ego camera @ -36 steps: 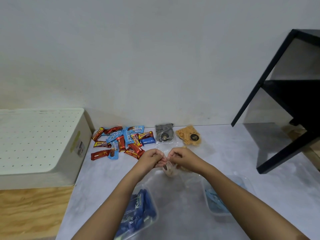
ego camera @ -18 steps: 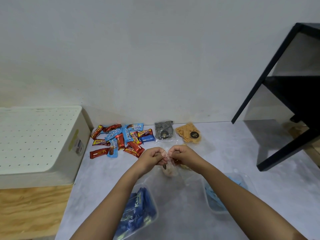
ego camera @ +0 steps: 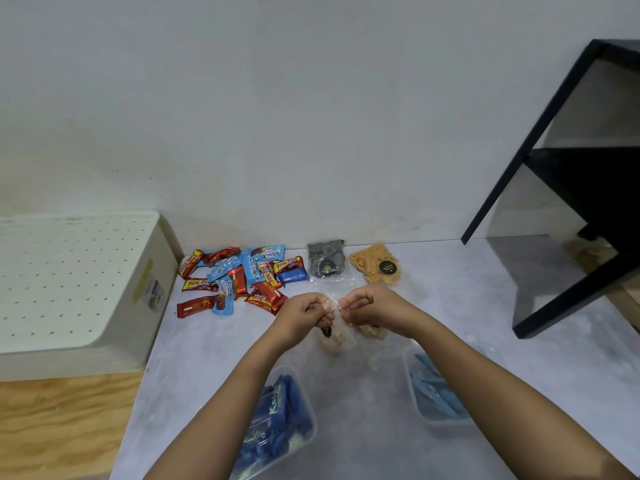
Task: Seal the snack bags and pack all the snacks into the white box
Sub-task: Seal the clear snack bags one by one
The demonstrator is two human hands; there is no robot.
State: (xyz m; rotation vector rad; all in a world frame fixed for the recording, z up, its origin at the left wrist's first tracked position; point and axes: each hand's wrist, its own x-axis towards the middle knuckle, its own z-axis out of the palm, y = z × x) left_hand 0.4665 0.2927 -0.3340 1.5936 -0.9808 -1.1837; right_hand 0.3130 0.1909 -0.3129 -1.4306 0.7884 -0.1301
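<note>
A small clear snack bag (ego camera: 334, 337) with pale pieces hangs between my hands over the grey table. My left hand (ego camera: 304, 315) and my right hand (ego camera: 369, 308) both pinch its top edge, fingers curled, knuckles almost touching. Behind them lie a bag of dark round snacks (ego camera: 326, 261) and a bag of orange sticks (ego camera: 375, 266). A heap of red and blue candy wrappers (ego camera: 239, 278) lies to the left of those. The white box (ego camera: 79, 289) with a perforated lid stands at the far left.
Two clear tubs stand near me: one with dark blue packets (ego camera: 277, 417) under my left forearm, one with light blue packets (ego camera: 433, 393) under my right forearm. A black shelf frame (ego camera: 571, 202) stands at the right. Wooden floor (ego camera: 62, 424) shows at lower left.
My hands have stayed together on the bag's top edge, shifting only slightly along it. The camera has tilted a little.
</note>
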